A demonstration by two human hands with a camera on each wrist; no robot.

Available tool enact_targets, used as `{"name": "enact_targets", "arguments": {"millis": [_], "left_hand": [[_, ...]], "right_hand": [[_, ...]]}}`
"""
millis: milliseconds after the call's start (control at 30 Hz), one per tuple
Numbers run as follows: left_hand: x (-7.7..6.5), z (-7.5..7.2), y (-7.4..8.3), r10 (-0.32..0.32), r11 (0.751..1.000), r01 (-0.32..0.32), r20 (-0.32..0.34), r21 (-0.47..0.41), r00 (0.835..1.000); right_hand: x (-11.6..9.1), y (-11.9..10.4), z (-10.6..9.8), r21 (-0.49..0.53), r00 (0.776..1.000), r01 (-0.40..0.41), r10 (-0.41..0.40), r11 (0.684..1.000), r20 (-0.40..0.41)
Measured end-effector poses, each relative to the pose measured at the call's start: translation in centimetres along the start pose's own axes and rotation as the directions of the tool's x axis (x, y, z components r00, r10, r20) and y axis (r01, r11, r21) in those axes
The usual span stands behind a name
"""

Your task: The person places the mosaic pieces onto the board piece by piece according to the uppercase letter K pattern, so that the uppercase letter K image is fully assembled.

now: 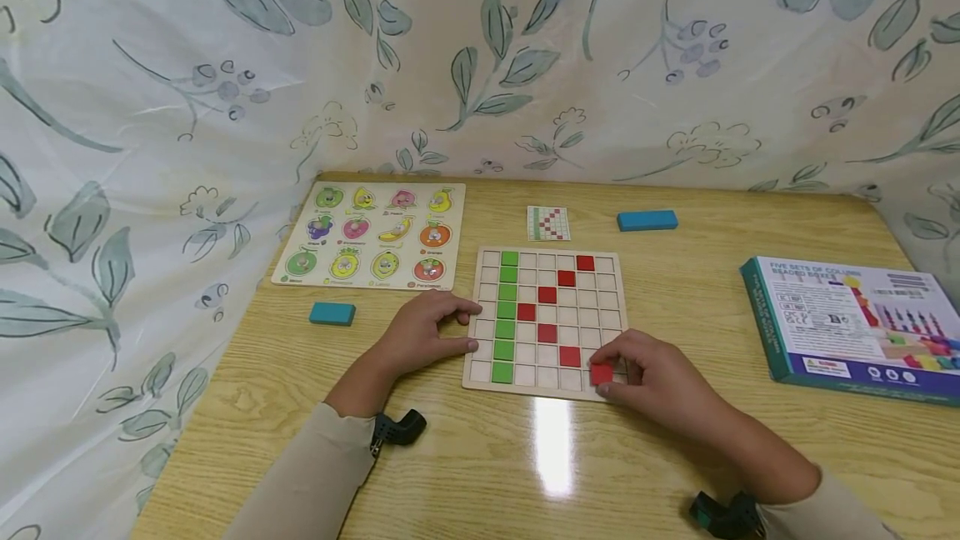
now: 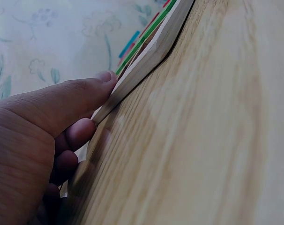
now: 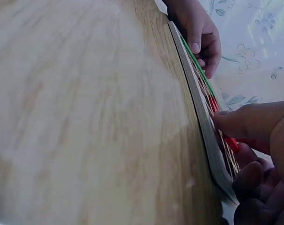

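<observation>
A square wooden grid board (image 1: pixel 483 377) lies on the table, with a column of green tiles (image 1: pixel 507 292) near its left side and red tiles (image 1: pixel 547 295) on slanting lines. My left hand (image 1: pixel 423 333) rests at the board's left edge, thumb and forefinger apart and touching it. In the left wrist view, the thumb of the left hand (image 2: pixel 53 117) lies against the board's edge (image 2: pixel 146 54). At the lower right corner, my right hand (image 1: pixel 660 377) pinches a red square tile (image 1: pixel 602 374) between thumb and fingers, over the bottom row.
Behind the board lies a small pattern card (image 1: pixel 548 223). A fruit picture board (image 1: pixel 367 283) is at the back left. Blue blocks lie at left (image 1: pixel 332 313) and back right (image 1: pixel 647 221). At the right is a flat box (image 1: pixel 855 332). A patterned cloth (image 1: pixel 480 65) hangs behind.
</observation>
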State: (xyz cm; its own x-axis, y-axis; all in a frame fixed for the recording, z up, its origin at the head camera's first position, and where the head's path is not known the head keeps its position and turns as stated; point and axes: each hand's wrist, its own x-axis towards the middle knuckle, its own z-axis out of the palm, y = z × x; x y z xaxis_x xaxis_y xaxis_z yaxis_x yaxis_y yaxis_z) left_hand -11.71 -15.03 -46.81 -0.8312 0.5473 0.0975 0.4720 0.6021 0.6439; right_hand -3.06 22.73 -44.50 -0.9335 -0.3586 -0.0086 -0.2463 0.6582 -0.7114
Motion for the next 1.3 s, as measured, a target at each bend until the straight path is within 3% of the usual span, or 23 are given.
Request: {"name": "enact_targets", "arguments": {"millis": [633,1100,1300], "left_hand": [[0.0,-0.1,0.1,-0.001,1.0,0.001,-0.003,0.003,1.0],[-0.1,-0.3,0.4,-0.004,1.0,0.004,-0.003,0.001,1.0],[-0.1,-0.1,0.2,-0.002,1.0,0.002,0.001,-0.011,1.0]], "right_hand": [[1.1,-1.1,-0.6,-0.05,0.992,0.004,0.002,0.999,0.126],[1.4,-1.0,-0.5,-0.057,0.993,0.029,-0.022,0.998,0.118],[1.0,-0.3,0.0,-0.029,0.994,-0.021,0.024,0.999,0.104]]}}
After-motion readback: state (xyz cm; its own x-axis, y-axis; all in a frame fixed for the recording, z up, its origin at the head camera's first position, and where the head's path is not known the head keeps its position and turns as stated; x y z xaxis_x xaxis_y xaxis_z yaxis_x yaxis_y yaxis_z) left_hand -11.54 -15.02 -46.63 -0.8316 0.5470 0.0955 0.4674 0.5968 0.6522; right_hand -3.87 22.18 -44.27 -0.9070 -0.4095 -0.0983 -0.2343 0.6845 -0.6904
